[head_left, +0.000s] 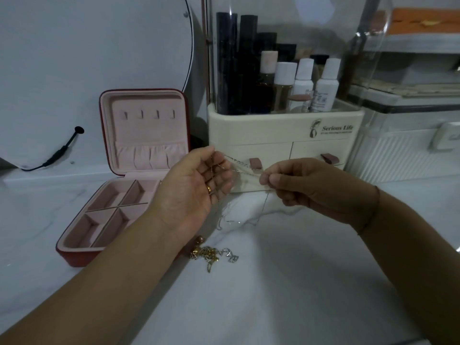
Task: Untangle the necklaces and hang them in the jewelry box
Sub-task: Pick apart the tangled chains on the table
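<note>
Two hands raised over counter point(311, 275), thin silver chain point(245, 168) stretched between them. Left hand point(196, 181) palm up, fingers half curled, holds chain at fingertips. Right hand point(303, 186) pinches it between thumb and forefinger. Slack trails down to counter. Tangle point(211, 253) of gold and silver necklaces lies mid-counter, just beside front right corner of box point(82, 241). Box open near left edge, lid upright.

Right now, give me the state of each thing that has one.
jewelry box, open, hooks bare.
silver chain, stretched between both hands, tail hanging.
necklace pile, tangled on the table.
left hand, palm up, chain draped over it, grip unclear.
right hand, pinches the chain.
organizer drawers, shut.
</note>
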The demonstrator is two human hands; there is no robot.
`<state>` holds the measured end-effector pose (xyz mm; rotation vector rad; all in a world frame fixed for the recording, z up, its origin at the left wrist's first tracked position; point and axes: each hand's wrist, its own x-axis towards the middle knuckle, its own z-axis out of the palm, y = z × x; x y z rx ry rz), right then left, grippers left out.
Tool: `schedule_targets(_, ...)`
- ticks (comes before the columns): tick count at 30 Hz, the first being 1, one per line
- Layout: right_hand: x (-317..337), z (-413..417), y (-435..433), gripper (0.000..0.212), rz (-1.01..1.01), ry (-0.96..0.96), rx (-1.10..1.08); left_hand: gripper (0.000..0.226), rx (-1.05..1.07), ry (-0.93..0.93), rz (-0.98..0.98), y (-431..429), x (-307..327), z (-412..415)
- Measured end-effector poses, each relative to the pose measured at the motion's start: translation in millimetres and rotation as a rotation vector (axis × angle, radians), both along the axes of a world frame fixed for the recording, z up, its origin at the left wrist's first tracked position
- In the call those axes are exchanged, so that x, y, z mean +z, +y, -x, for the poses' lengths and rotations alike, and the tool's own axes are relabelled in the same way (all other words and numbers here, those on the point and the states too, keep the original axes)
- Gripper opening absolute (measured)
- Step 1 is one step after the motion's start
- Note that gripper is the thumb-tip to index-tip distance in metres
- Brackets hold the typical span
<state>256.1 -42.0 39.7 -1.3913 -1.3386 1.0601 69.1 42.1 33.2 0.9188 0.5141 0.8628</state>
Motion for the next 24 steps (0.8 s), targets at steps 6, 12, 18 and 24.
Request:
schedule_targets(6, 5.5, -2.5, -0.3, 0.023, -0.103, 0.187, -0.046, 0.021, -0.002, -0.015, -0.015, 2.1, -3.5, -0.1)
schedule_targets(12, 6.2, 0.3, 2.4, 0.015, -0.161, 0.483, -0.004, 0.018, -0.027, -0.021, -0.034, -1.0, -5.5, -2.1)
schedule_targets(18, 6.4, 1.2, 2.8, 0.024, -0.177, 0.553, 0.019, 0.016, -0.041, -0.017, -0.025, -2.3, -7.3, -3.8)
schedule_targets(24, 5.1, 2.2, 3.0, 0.019, -0.175, 0.43, -0.02, 0.023, -0.036, -0.042, 0.0, -1.7, -6.8, -3.9)
